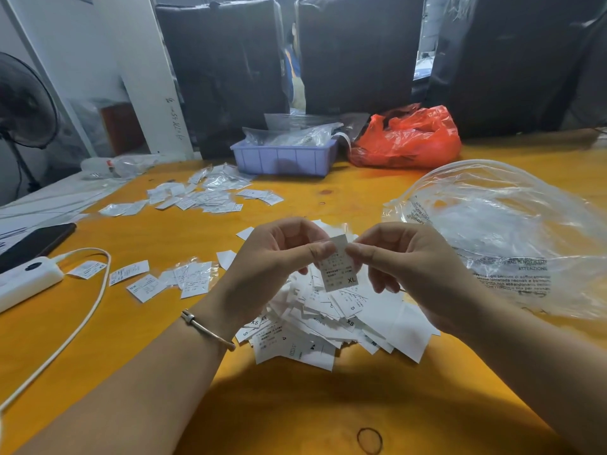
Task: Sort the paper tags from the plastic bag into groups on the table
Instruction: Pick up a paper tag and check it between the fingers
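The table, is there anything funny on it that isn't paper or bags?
Yes. A dark rubber band lies alone on the table near its front edge, apart from the tag pile. A phone and white power bank sit at the left.

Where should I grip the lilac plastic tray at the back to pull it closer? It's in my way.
Grip the lilac plastic tray by its near long rim, coming from the front; that ribbed wall faces you unobstructed, while clear plastic bags fill it.

Before you stands a yellow wooden desk (345,198); behind it you see dark padded panels (223,67), a white leaning board (144,77) and a black fan (23,100) at left.
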A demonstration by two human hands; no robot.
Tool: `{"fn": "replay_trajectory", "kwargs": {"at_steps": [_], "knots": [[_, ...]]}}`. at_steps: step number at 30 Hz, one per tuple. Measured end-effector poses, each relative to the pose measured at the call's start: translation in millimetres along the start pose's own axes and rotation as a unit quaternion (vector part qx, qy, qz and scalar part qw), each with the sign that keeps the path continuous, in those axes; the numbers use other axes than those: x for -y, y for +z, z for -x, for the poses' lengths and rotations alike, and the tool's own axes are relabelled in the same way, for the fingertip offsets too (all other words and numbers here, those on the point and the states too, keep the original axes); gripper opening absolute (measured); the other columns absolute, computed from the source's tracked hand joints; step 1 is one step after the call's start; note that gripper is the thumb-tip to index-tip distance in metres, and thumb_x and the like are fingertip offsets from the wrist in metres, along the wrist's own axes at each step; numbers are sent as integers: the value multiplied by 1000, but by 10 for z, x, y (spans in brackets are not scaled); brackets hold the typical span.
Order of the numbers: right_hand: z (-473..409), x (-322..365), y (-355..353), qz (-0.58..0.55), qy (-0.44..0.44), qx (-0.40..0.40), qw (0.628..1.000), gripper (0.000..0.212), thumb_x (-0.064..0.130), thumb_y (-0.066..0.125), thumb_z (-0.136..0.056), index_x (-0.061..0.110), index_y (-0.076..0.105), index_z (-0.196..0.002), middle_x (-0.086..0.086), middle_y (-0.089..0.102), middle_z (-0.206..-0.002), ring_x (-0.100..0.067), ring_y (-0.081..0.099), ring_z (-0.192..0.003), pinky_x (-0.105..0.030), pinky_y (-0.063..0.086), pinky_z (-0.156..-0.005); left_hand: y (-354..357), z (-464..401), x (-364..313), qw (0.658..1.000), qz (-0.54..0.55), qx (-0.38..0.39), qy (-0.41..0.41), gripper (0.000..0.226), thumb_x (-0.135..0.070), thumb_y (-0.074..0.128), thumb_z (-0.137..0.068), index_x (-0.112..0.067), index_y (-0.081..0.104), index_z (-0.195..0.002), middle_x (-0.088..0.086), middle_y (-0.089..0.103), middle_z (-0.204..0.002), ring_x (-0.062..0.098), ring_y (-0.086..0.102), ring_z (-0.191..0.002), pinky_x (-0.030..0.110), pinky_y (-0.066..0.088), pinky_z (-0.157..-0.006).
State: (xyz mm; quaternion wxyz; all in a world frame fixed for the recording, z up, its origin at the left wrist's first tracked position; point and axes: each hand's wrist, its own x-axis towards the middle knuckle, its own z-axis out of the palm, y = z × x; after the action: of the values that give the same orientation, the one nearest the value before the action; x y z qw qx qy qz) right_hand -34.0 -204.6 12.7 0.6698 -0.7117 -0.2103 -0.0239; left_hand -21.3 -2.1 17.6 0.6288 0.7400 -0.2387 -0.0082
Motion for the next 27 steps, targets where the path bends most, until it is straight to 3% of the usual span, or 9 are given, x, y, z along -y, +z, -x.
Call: {"fn": "replay_trajectory", "kwargs": {"at_steps": [6,10,13,17,25,27], "knots": [[-5,12,9,3,-37,-27,999,15,25,72,-74,10,70,-72,-5,68,-62,-13,49,-43,-14,35,-43,2,-8,-5,1000,-4,-9,0,8,-21,69,-81,-19,70,-73,1,69,-74,9,59,-68,17,45,-60],[0,43,3,62,-38,9,997,22,26,73,-71,4,69,-76,-3,69,-61,-13,53,-44,-13,38,-44,-24,-3,6,1000,3,-5,-12,10,-25,69,-82,-22,70,-72,0,68,-76,7,57,-70,19,45,-62],[1,42,5,102,-30,29,994,17,15,75,-76,-1,69,-77,-1,69,-60,-12,55,-46,-13,39,-45,3,-2,-9,1000,-9,5,-12,14,-36,73,-78,-22,73,-79,0,70,-81,8,59,-75,20,46,-65],[8,36,46,143,-43,43,988,29,29,72,-71,1,70,-77,-2,70,-62,-14,57,-47,-14,39,-45,51,-7,1,1000,7,3,5,19,-23,72,-81,-4,72,-85,9,72,-83,18,66,-79,27,53,-72],[-1,18,-8,37,-35,24,998,19,22,73,-70,5,68,-70,-11,63,-57,-16,50,-47,-19,36,-45,101,-29,11,997,53,-49,-19,13,-25,70,-79,-13,73,-76,3,68,-78,13,59,-77,27,46,-72],[-12,3,-21,14,-19,12,1000,17,20,73,-70,5,67,-69,-13,60,-56,-16,48,-45,-19,34,-43,91,-28,14,998,43,-50,-19,13,-28,71,-78,-16,75,-76,0,69,-76,9,58,-75,20,45,-66]]}}
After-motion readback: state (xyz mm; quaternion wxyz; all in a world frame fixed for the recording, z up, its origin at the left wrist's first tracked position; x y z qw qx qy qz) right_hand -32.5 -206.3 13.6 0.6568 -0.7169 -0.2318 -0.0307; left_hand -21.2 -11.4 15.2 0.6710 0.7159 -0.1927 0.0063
